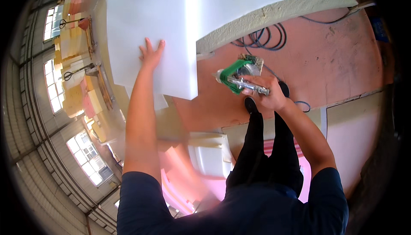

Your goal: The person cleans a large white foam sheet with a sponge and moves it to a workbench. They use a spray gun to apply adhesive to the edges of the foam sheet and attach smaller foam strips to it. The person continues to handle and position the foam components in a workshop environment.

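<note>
Left hand spread on a white sheet, right hand gripping a spray gun

With twelve o'clock at the top of the view, the left hand (pixel 150 57) lies palm down, its fingers fanned wide and pointing to twelve, on the white sheet (pixel 171 25); they grasp nothing. The right hand (pixel 270 93) has its fingers curled around the metal handle of a spray gun (pixel 252 85). The gun's body reaches from that hand toward ten o'clock; from the left hand it sits at about half past three, apart from the sheet.

The sheet's near corner is between four and five o'clock of the left hand, and its straight side rises from there toward twelve. At two o'clock a rough beige edge (pixel 278 19) curves away under the larger white surface. Reddish floor (pixel 329 55) shows between this edge, the gun and the person's shoes (pixel 251 106), which are at five and three o'clock of the gun. A dark hose (pixel 280 38) lies coiled on the floor at one o'clock of the gun; whether it joins the gun cannot be told.

The gun carries a clear cup (pixel 248 69) with green wrapping (pixel 231 73) around it and brownish crust at its upper end; its contents cannot be made out. Farther out, a white boxy piece (pixel 209 160) sits at seven o'clock of the gun; whether it is hollow is unclear.
</note>
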`<state>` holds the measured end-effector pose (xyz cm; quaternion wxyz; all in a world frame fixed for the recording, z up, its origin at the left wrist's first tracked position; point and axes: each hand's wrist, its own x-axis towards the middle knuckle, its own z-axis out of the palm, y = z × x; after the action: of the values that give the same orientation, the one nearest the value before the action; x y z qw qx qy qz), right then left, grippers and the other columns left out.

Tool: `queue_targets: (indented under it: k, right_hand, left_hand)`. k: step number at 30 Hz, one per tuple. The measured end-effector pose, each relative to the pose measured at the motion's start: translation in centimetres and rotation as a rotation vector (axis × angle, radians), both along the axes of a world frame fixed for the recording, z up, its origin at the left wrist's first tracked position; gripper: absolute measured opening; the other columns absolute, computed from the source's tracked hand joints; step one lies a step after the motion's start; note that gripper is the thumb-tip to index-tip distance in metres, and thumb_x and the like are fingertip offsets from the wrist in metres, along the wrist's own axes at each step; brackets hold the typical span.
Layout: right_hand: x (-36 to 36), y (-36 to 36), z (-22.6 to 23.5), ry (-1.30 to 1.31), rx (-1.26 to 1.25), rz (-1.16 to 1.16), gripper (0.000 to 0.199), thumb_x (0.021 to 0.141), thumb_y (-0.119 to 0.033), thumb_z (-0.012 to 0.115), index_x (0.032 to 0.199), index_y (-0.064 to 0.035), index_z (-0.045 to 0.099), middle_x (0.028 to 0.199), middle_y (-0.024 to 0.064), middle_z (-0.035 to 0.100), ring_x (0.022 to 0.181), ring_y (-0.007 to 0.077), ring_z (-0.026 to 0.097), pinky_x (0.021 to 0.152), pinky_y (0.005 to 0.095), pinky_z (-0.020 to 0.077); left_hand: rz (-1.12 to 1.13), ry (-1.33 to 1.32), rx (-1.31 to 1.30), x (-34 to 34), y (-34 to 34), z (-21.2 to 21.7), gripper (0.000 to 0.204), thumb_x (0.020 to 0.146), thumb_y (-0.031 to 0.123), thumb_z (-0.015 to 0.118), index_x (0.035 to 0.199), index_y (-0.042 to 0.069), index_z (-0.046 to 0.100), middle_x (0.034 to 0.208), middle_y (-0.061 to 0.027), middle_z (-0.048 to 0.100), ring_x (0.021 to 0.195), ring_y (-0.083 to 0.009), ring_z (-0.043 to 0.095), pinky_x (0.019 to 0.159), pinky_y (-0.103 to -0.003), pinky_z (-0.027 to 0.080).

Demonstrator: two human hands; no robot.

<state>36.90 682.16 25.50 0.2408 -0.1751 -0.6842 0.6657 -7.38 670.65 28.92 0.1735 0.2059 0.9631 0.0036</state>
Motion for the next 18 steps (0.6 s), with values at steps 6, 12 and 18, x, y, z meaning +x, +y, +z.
queue_targets:
  k: [6,12,18]
  right_hand:
    - [-1.9,-0.7,-1.4,-0.053,-0.067,-0.007,0.034,0.082,-0.018,0.077,0.111,-0.0024,0.069,0.088,0.016,0.07,0.07,0.0266,0.066,0.069,0.0299,0.0525]
    - [-2.7,-1.1,-2.6,-0.043,-0.119,-0.09,0.032,0.081,-0.018,0.079,0.106,-0.0002,0.069,0.084,0.0153,0.07,0.07,0.0174,0.065,0.069,0.0292,0.0521]
    - [-3.1,0.3,-2.9,-0.041,-0.076,-0.168,0.032,0.08,-0.018,0.08,0.103,0.0009,0.07,0.08,0.0133,0.069,0.068,0.0149,0.06,0.067,0.0283,0.0509]
  left_hand:
    - [0.089,-0.099,0.011,2.9,2.1,1.3,0.116,0.071,0.088,0.048,0.156,0.025,-0.002,0.159,-0.0205,-0.016,0.141,-0.0553,-0.012,0.113,-0.066,0.006]
    - [0.092,-0.093,-0.049,2.8,2.4,1.4,0.119,0.069,0.09,0.047,0.155,0.025,-0.003,0.159,-0.0203,-0.018,0.141,-0.0556,-0.013,0.113,-0.065,0.007]
    - [0.096,-0.081,-0.055,2.7,2.5,1.0,0.121,0.067,0.091,0.046,0.155,0.025,-0.004,0.158,-0.021,-0.018,0.14,-0.0562,-0.013,0.113,-0.065,0.006]
